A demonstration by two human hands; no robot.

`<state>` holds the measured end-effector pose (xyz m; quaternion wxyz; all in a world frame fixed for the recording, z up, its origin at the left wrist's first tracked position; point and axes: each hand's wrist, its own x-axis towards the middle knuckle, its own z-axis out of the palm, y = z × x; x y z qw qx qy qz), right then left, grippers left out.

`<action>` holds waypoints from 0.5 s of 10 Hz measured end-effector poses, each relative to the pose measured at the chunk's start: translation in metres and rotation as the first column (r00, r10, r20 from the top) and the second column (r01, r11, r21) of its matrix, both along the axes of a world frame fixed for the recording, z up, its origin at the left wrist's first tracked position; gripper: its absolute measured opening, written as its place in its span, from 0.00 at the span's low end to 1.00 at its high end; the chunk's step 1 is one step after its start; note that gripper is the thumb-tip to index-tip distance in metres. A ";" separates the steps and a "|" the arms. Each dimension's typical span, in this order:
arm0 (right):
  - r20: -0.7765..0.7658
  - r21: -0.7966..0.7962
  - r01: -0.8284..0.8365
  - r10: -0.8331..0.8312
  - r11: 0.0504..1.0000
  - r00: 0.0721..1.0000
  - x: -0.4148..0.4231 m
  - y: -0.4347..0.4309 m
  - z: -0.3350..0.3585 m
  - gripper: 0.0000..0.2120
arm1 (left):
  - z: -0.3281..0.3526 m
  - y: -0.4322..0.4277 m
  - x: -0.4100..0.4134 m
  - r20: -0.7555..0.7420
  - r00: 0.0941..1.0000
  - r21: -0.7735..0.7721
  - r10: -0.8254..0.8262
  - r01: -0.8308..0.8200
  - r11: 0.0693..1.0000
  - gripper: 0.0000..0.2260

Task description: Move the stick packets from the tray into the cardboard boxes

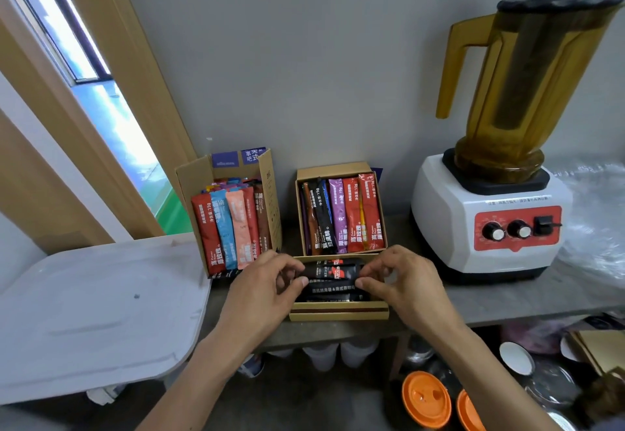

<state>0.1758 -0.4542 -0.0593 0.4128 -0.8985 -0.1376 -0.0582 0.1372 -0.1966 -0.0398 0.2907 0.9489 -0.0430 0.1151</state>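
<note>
A low cardboard box (338, 312) sits at the counter's front edge with black stick packets (331, 278) lying across it. My left hand (267, 282) pinches the left ends of the top black packets and my right hand (402, 278) pinches their right ends, both over the box. Behind it, a second flat cardboard box (340, 168) holds black, purple and red packets (341, 216) side by side. To the left, a taller open cardboard box (270, 194) stands full of red, blue and pink packets (230, 227). A grey tray (94, 315) lies at the left with nothing on it.
A white blender with an amber jug (490, 221) stands on the counter at the right, close to the boxes. The grey wall is right behind. Below the counter are orange lids (426, 400), white cups (338, 353) and other clutter. Crinkled plastic (595, 214) lies far right.
</note>
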 end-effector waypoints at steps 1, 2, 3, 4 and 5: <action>-0.005 -0.137 -0.056 0.056 0.989 0.998 -0.010 -0.004 0.000 0.16 | -0.002 0.011 -0.012 0.012 0.998 0.026 0.068 -0.068 0.997 0.05; 0.040 -0.255 -0.099 0.113 0.962 0.993 -0.017 -0.004 0.001 0.14 | -0.006 0.029 -0.020 -0.007 0.991 0.062 0.130 -0.129 0.990 0.07; 0.068 -0.350 -0.082 0.112 0.933 0.991 -0.017 -0.001 0.007 0.11 | -0.010 0.046 -0.024 0.006 0.991 0.164 0.137 -0.136 0.977 0.07; 0.036 -0.346 -0.077 0.095 0.935 0.995 -0.021 0.001 0.014 0.12 | -0.015 0.061 -0.024 0.044 0.992 0.249 0.115 -0.122 0.961 0.07; 0.067 -0.236 -0.028 0.046 0.971 0.997 -0.031 0.009 0.022 0.12 | -0.021 0.068 -0.025 0.039 0.996 0.310 0.085 -0.093 0.946 0.07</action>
